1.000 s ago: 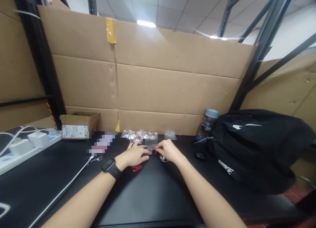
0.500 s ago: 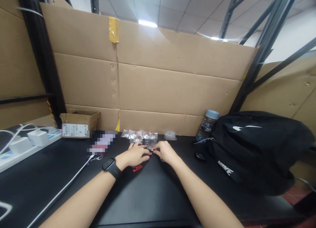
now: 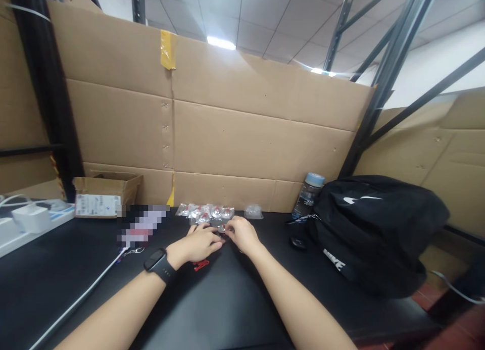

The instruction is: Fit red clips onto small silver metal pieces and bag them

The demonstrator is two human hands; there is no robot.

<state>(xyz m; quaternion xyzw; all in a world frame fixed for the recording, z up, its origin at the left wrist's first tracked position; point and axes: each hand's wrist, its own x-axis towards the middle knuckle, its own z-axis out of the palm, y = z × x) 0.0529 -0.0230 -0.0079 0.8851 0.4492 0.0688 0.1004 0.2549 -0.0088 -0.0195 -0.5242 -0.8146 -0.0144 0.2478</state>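
Observation:
Several small clear packets with red and silver pieces (image 3: 204, 211) lie in a cluster on the black table (image 3: 212, 304). My left hand (image 3: 200, 242), below a dark watch, rests palm down near the cluster's front, its fingers spread. Beside it my right hand (image 3: 241, 234) pinches a small clear packet with a silver and red piece (image 3: 222, 229) between thumb and forefinger. Both hands' fingertips are close together. A red cord-like item (image 3: 200, 264) lies just below my left hand. Another clear packet (image 3: 253, 211) sits apart, right of the cluster.
On the right are a black backpack (image 3: 379, 234), a blue-capped bottle (image 3: 307, 196) and a small black object (image 3: 297, 243). An open cardboard box (image 3: 108, 194), a power strip (image 3: 56, 217), a blurred-out item (image 3: 144, 227) and a white cable (image 3: 81, 295) are on the left.
The view has shifted, so the surroundings appear further left. My hands keep nearly the same pose over the packets, with only slight finger movement.

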